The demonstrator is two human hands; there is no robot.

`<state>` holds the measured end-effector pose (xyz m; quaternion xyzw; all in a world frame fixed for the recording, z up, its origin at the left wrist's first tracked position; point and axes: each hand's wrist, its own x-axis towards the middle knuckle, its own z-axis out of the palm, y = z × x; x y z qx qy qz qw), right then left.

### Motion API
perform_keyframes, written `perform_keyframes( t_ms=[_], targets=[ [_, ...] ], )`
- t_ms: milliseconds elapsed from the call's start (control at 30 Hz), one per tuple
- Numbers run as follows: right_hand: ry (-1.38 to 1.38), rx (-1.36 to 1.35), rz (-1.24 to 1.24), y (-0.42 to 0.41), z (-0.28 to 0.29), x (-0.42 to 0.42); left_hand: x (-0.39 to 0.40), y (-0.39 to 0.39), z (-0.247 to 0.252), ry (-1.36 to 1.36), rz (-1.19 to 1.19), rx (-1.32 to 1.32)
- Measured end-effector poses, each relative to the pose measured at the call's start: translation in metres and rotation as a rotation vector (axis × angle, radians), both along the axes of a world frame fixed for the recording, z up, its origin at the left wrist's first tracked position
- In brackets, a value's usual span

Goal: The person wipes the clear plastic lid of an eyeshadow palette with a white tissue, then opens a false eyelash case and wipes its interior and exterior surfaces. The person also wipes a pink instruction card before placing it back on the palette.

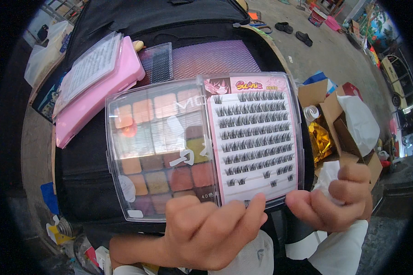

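Observation:
A clear plastic case with a card of false eyelash clusters (254, 137) lies in front of me, its lower rows sparse. Left of it, multicoloured eyeshadow pans of a makeup palette (151, 165) show through glossy clear plastic. My left hand (213, 230) has its fingers curled at the card's lower edge, close to a dark lash cluster (246, 203). Whether it pinches anything is hidden. My right hand (337, 199) is curled by the case's lower right corner. White tissue (327, 175) shows beside its fingers; I cannot tell whether they hold it.
Beneath lies an open black fabric case (79, 185) with mesh pockets (213, 58). A pink box (99, 96) carries another lash tray (93, 65) at the upper left. To the right stands an open cardboard box (340, 120) with gold foil (318, 141) and a white bag (359, 123).

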<state>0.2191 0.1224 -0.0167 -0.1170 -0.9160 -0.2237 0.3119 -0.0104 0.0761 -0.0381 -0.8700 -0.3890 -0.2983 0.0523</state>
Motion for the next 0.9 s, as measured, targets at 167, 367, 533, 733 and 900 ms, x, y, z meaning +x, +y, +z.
perform_keyframes(
  t_ms=[167,367,533,733,900],
  targets=[
    [-0.333,0.205,-0.138,-0.02,0.017,0.002,0.001,0.009,0.023,-0.143,-0.065,-0.421],
    [-0.292,0.28,-0.082,-0.005,0.01,-0.01,-0.008,0.02,-0.007,-0.363,-0.123,-0.287],
    [-0.187,0.067,-0.156,-0.019,0.011,-0.015,-0.001,0.014,0.022,-0.383,-0.062,-0.525],
    [0.092,-0.416,0.032,-0.003,0.017,-0.018,-0.002,0.016,0.02,-0.461,-0.084,-0.549],
    [0.125,-0.723,-0.057,-0.002,0.033,-0.022,-0.001,0.015,0.017,-0.475,-0.079,-0.532]
  ],
)
